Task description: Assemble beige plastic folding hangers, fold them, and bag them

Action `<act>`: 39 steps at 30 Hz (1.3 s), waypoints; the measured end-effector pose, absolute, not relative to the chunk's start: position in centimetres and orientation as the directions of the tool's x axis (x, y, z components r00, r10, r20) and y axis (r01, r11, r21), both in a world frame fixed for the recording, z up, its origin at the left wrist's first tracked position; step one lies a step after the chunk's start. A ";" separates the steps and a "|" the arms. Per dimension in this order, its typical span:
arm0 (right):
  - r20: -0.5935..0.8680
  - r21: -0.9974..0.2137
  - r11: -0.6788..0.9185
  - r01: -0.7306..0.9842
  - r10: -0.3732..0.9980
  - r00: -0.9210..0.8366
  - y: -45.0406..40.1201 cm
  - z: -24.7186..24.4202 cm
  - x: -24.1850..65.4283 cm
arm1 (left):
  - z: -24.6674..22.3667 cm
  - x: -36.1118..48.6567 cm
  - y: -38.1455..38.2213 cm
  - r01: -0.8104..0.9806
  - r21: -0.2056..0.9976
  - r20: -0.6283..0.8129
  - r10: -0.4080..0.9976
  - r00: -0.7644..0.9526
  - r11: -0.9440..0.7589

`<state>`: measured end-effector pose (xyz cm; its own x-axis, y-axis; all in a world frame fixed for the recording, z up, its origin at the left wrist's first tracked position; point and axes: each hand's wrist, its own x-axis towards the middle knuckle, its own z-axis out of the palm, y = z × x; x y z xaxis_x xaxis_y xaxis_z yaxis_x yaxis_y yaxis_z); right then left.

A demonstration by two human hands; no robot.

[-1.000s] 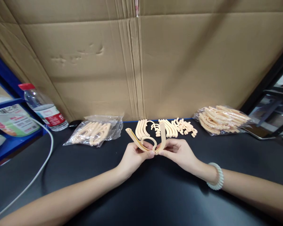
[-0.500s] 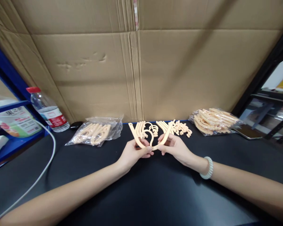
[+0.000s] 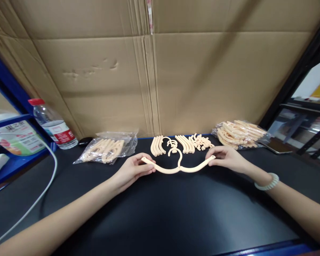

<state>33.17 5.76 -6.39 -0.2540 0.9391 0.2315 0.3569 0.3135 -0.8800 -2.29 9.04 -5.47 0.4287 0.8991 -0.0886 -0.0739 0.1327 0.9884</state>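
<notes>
A cream folding clothes hanger (image 3: 166, 171) is spread wide over the black table, its two curved arms meeting at the middle and its hook curling up and back. My left hand (image 3: 136, 168) pinches the tip of the left arm between thumb and fingers. The tip of the right arm sits between the thumb and fingers of my right hand (image 3: 226, 159). Just behind the hanger lie loose curved hanger arms (image 3: 158, 145), several hooks (image 3: 172, 142), a second row of hanger arms (image 3: 186, 144) and a pile of small hook-shaped parts (image 3: 202, 141).
Clear bags of hanger parts lie at left (image 3: 106, 147) and right (image 3: 241, 133). A red-capped water bottle (image 3: 56, 128) leans near a blue shelf, with a white cable (image 3: 46, 192) running down the left. A cardboard wall (image 3: 109, 81) stands behind; a flat phone-like object (image 3: 278, 147) lies at right.
My hands have moved apart from the hanger's middle out to its two tips. The hanger's arms have swung from a steep V to a wide, nearly flat spread.
</notes>
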 end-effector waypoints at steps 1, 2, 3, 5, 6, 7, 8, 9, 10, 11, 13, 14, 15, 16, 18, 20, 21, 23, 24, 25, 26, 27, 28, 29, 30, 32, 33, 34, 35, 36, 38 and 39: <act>0.241 -0.857 0.337 0.391 0.931 -0.275 5.8 -6.3 33.5 | -5.5 -2.7 9.3 0.008 0.999 -0.050 0.893 0.446 0.052; 0.251 -0.827 0.367 0.427 0.919 -0.305 5.9 -6.2 33.7 | -5.6 -3.0 9.6 0.106 0.993 0.001 0.882 0.472 -0.058; 0.261 -0.791 0.403 0.461 0.903 -0.342 5.9 -6.2 33.9 | -5.7 -3.3 9.8 0.199 0.963 0.060 0.863 0.501 -0.182; 0.280 -0.718 0.475 0.508 0.866 -0.414 6.0 -6.4 34.1 | -5.8 -3.6 10.0 0.330 0.844 0.182 0.804 0.566 -0.423; 0.290 -0.688 0.505 0.520 0.849 -0.442 6.0 -6.5 34.1 | -5.8 -3.6 10.1 0.361 0.774 0.234 0.765 0.600 -0.520; 0.295 -0.664 0.529 0.528 0.834 -0.465 6.1 -6.6 34.1 | -5.8 -3.7 10.1 0.373 0.711 0.276 0.724 0.633 -0.597; 0.295 -0.645 0.546 0.535 0.823 -0.485 6.1 -6.7 34.1 | -5.7 -3.6 10.1 0.372 0.658 0.303 0.683 0.665 -0.654; 0.294 -0.628 0.558 0.542 0.816 -0.498 6.2 -6.8 34.1 | -5.7 -3.6 10.1 0.362 0.619 0.319 0.644 0.695 -0.697; 0.293 -0.614 0.565 0.551 0.811 -0.506 6.2 -6.9 34.1 | -5.6 -3.6 10.0 0.351 0.591 0.327 0.614 0.718 -0.726; 0.291 -0.602 0.570 0.559 0.809 -0.511 6.2 -7.0 34.1 | -5.5 -3.5 10.0 0.344 0.573 0.333 0.595 0.731 -0.744; 0.293 -0.583 0.576 0.574 0.807 -0.513 6.2 -7.1 34.1 | -5.5 -3.4 10.0 0.352 0.547 0.348 0.589 0.729 -0.759; 0.297 -0.574 0.578 0.580 0.807 -0.510 6.2 -7.2 34.0 | -5.5 -3.4 10.1 0.365 0.534 0.357 0.595 0.720 -0.762; 0.303 -0.566 0.580 0.585 0.807 -0.507 6.2 -7.2 34.0 | -5.6 -3.4 10.1 0.382 0.521 0.363 0.603 0.710 -0.764; 0.307 -0.561 0.581 0.590 0.808 -0.504 6.2 -7.2 34.0 | -5.7 -3.5 10.2 0.398 0.509 0.368 0.611 0.701 -0.763; 0.309 -0.557 0.576 0.598 0.812 -0.495 6.2 -7.2 34.0 | -5.9 -3.6 10.3 0.423 0.493 0.369 0.623 0.690 -0.760; 0.295 -0.558 0.566 0.606 0.819 -0.493 6.2 -7.1 34.0 | -6.1 -3.7 10.5 0.434 0.488 0.363 0.629 0.688 -0.757; 0.286 -0.559 0.561 0.610 0.822 -0.494 6.2 -7.1 34.0 | -6.2 -3.7 10.5 0.437 0.489 0.358 0.630 0.690 -0.756; 0.273 -0.560 0.552 0.618 0.827 -0.492 6.2 -7.0 33.9 | -6.3 -3.8 10.5 0.442 0.489 0.350 0.633 0.690 -0.752; 0.272 -0.561 0.547 0.622 0.831 -0.486 6.2 -7.0 33.9 | -6.4 -3.8 10.5 0.446 0.488 0.350 0.636 0.688 -0.751; 0.274 -0.562 0.543 0.625 0.834 -0.478 6.2 -6.9 33.8 | -6.5 -3.8 10.5 0.451 0.484 0.351 0.639 0.684 -0.750; 0.277 -0.563 0.538 0.628 0.838 -0.470 6.2 -6.9 33.8 | -6.6 -3.8 10.5 0.458 0.479 0.356 0.643 0.678 -0.749; 0.279 -0.565 0.533 0.630 0.842 -0.462 6.2 -6.9 33.8 | -6.6 -3.7 10.5 0.467 0.473 0.362 0.648 0.670 -0.747; 0.281 -0.566 0.529 0.632 0.845 -0.455 6.2 -6.9 33.7 | -6.7 -3.7 10.4 0.475 0.467 0.370 0.653 0.661 -0.746; 0.282 -0.567 0.527 0.633 0.847 -0.451 6.2 -6.9 33.7 | -6.8 -3.6 10.4 0.484 0.461 0.380 0.658 0.650 -0.744; 0.283 -0.567 0.526 0.634 0.847 -0.450 6.2 -6.9 33.7 | -6.9 -3.6 10.4 0.492 0.455 0.391 0.663 0.639 -0.742; 0.287 -0.567 0.526 0.634 0.847 -0.447 6.3 -6.9 33.7 | -7.0 -3.5 10.3 0.504 0.443 0.407 0.667 0.624 -0.742; 0.288 -0.567 0.525 0.635 0.848 -0.444 6.3 -7.0 33.7 | -7.1 -3.5 10.3 0.508 0.436 0.414 0.667 0.620 -0.743; 0.289 -0.567 0.523 0.636 0.850 -0.441 6.3 -6.9 33.6 | -7.1 -3.5 10.3 0.512 0.429 0.419 0.666 0.617 -0.744; 0.290 -0.567 0.521 0.638 0.851 -0.438 6.3 -6.9 33.6 | -7.2 -3.5 10.3 0.515 0.422 0.424 0.665 0.615 -0.746; 0.291 -0.567 0.520 0.640 0.852 -0.435 6.3 -6.9 33.6 | -7.2 -3.5 10.2 0.518 0.414 0.430 0.663 0.614 -0.748; 0.295 -0.564 0.520 0.641 0.852 -0.432 6.3 -6.9 33.6 | -7.2 -3.5 10.2 0.521 0.398 0.440 0.655 0.614 -0.755; 0.297 -0.563 0.522 0.641 0.851 -0.432 6.3 -6.9 33.6 | -7.2 -3.5 10.2 0.520 0.390 0.445 0.650 0.617 -0.760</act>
<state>33.61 6.32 -6.90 -0.4321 0.8514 0.2974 0.6407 0.5218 -0.5632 -3.50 10.17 -7.24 0.6167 0.6496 0.4446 0.5198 -0.7602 0.3898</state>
